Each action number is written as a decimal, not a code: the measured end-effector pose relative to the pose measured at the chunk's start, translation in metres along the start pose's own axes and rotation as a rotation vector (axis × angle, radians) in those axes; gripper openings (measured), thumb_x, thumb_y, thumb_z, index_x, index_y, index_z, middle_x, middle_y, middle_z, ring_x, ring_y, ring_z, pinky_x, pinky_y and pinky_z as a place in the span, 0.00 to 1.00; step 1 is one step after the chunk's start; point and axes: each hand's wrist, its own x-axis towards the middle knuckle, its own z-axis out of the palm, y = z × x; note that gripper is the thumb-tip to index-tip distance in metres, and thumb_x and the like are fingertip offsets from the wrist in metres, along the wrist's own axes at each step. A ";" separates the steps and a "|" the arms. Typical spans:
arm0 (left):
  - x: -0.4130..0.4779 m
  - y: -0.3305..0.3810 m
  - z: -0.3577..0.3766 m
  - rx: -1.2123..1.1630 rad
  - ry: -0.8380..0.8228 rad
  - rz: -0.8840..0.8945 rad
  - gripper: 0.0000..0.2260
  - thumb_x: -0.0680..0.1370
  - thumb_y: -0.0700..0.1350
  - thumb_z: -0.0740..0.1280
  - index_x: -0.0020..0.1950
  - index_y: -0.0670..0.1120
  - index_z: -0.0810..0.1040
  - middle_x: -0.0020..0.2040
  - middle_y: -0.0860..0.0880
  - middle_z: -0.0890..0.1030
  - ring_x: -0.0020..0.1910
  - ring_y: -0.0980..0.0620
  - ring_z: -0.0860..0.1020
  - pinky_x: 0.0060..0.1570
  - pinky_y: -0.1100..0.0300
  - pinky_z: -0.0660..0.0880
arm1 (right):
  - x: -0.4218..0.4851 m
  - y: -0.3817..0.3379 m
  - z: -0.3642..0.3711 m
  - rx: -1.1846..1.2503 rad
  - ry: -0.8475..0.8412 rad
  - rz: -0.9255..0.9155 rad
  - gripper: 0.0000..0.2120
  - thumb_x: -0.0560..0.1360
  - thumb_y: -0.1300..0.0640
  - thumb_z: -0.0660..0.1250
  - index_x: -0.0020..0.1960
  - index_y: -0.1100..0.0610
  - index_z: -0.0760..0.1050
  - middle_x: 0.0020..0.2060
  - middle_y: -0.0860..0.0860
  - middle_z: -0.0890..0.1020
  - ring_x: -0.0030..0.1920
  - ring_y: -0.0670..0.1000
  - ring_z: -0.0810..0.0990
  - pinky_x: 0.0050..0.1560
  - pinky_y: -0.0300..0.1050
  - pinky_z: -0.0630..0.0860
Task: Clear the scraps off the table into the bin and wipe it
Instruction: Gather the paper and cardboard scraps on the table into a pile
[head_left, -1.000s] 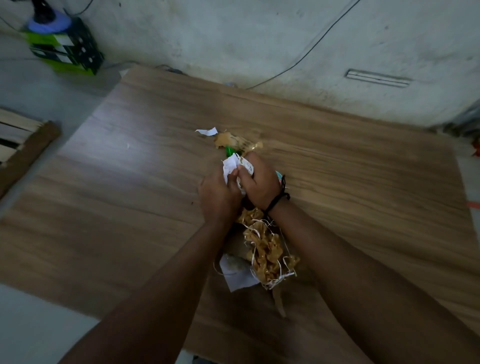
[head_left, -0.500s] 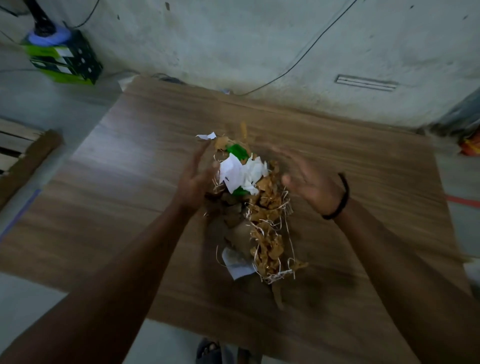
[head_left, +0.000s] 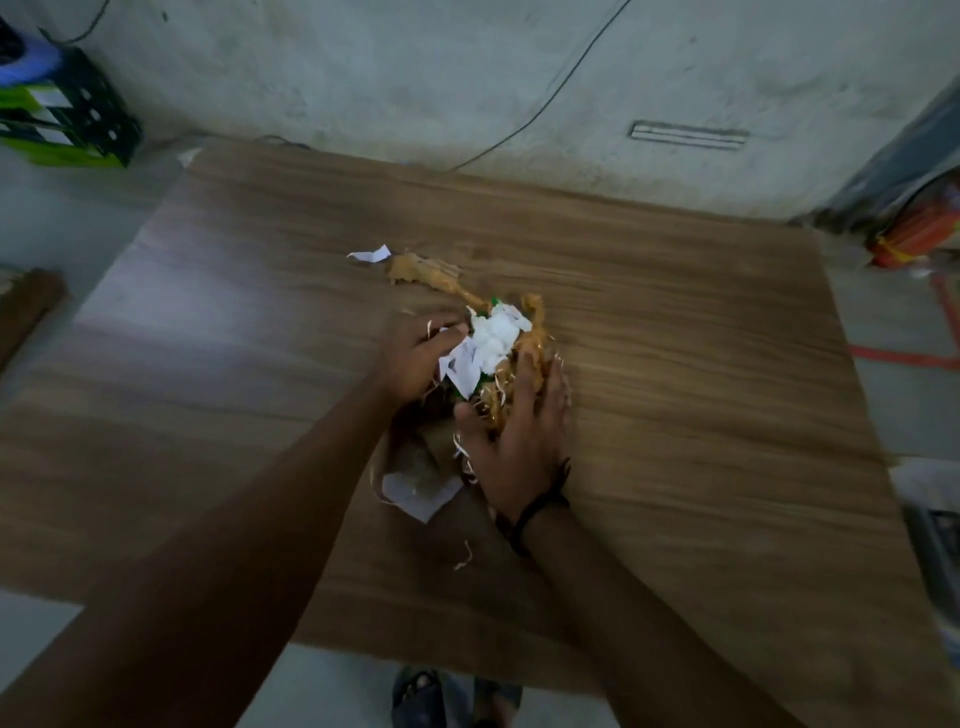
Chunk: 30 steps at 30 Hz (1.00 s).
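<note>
A heap of scraps (head_left: 498, 358) lies near the middle of the wooden surface (head_left: 701, 364), and both hands close on it from either side. The left hand (head_left: 415, 358) presses against the heap's left flank, its fingers curled over the white paper (head_left: 493, 338) at the top; how firmly this grip has closed cannot be told, since the fingertips sink into the paper. The right hand (head_left: 519, 436) lies spread and flat on the heap's right and near side, palm down, fingers reaching over tan shreds (head_left: 524, 358); it pinches nothing that shows. A dark band (head_left: 535, 506) circles the right wrist.

Between the two hands a bit of green (head_left: 467, 387) shows under the white paper. Nearer the person, a white slip (head_left: 415, 493) lies beside the right hand's heel, partly under a brown piece whose outline is lost in shadow. One pale shred (head_left: 464, 558) lies alone on the surface, just apart from the right wrist. Beyond the heap, a tan scrap (head_left: 423, 270) and a small white scrap (head_left: 371, 254) lie outside both hands, close to each other.

Much of the heap is covered by the hands, and the picture is dim and blurred. At the top left a green and black box (head_left: 62, 124) is cut off by the edge. At the bottom edge a sandalled foot (head_left: 421, 699) shows below the surface
</note>
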 end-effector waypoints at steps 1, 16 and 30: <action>-0.007 -0.002 0.003 0.026 0.000 0.032 0.07 0.80 0.39 0.63 0.51 0.43 0.80 0.48 0.48 0.81 0.43 0.64 0.78 0.48 0.72 0.73 | 0.006 -0.001 0.003 -0.032 0.033 0.001 0.41 0.71 0.31 0.54 0.77 0.53 0.54 0.75 0.62 0.58 0.75 0.62 0.55 0.74 0.61 0.54; -0.036 -0.007 0.028 0.259 0.236 0.048 0.13 0.81 0.51 0.57 0.51 0.46 0.79 0.42 0.51 0.81 0.42 0.54 0.79 0.45 0.52 0.75 | 0.044 -0.011 0.022 -0.066 0.205 0.054 0.28 0.74 0.36 0.52 0.52 0.60 0.74 0.50 0.59 0.80 0.51 0.61 0.77 0.54 0.56 0.72; -0.130 -0.021 -0.017 0.450 0.159 0.114 0.29 0.76 0.70 0.42 0.74 0.62 0.57 0.79 0.49 0.57 0.77 0.51 0.53 0.73 0.39 0.54 | 0.019 0.032 -0.065 0.186 -0.303 -0.209 0.39 0.69 0.23 0.45 0.73 0.41 0.57 0.77 0.55 0.55 0.77 0.53 0.53 0.74 0.59 0.58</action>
